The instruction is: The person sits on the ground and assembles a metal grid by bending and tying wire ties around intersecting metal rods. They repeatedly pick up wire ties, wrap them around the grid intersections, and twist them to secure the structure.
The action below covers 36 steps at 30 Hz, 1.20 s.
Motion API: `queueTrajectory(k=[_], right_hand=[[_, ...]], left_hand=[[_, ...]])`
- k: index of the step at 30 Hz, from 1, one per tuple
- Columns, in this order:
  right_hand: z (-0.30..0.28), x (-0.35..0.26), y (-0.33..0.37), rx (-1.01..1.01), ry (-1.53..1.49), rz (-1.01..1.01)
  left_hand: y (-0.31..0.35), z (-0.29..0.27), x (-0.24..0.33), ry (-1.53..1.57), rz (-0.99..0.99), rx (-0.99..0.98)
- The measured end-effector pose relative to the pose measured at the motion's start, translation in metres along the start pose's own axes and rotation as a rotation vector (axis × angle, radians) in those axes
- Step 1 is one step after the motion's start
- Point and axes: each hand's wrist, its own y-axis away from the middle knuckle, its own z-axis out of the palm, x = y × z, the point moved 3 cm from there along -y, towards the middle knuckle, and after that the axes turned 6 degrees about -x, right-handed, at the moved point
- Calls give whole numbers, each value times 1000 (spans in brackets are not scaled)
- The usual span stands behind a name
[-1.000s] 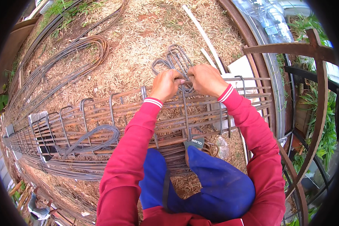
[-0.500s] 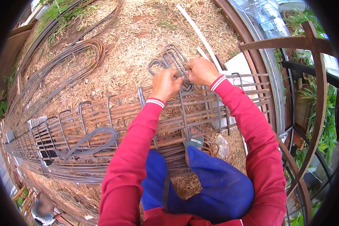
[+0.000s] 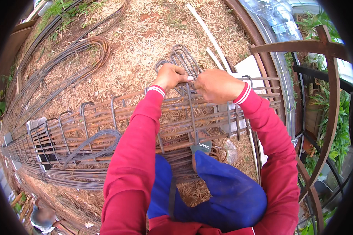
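Observation:
My left hand (image 3: 171,76) pinches at the far top bar of a long rusty rebar cage (image 3: 215,102), thumb and fingertips beside a steel stirrup (image 3: 192,113) that loops round the bars. Close by on the right, my right hand (image 3: 219,85) is closed, its back turned up and the fingertips hidden. Whatever either hand grips is too small or covered to name. Just beyond my fingers lie several loose bent stirrups (image 3: 184,58). A coil of thin grey wire (image 3: 100,137) rests on the cage to the left.
Long bent steel rods (image 3: 94,41) lie on the straw-covered ground at far left. White pipes (image 3: 208,33) and a white board (image 3: 248,67) are beyond the cage's right end. A rusty metal frame (image 3: 298,46) stands at right. Another person (image 3: 45,217) is at lower left.
My right hand has shifted right and toward me, turning its back upward. My left hand has moved slightly left and away, still pinching by the same stirrup.

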Motion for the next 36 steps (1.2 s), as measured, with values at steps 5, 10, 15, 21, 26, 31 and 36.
queueTrajectory(k=[5, 10, 15, 21, 26, 31, 36], right_hand=[[-31, -23, -15, -17, 317, 24], [-64, -29, -37, -17, 382, 83], [-68, -23, -63, 135, 482, -11], [-33, -2, 30, 1217, 201, -85], [105, 17, 135, 820, -243, 630], [203, 2, 174, 681, -278, 748], [215, 12, 178, 624, -258, 778]], left_hand=[[23, 18, 2, -344, 192, 393], [49, 46, 7, -466, 477, 696], [47, 51, 6, -540, 433, 663], [25, 34, 1, -411, 285, 500], [7, 10, -5, -274, 228, 235], [9, 12, -5, -252, 134, 224], [37, 22, 7, -412, 169, 433]])
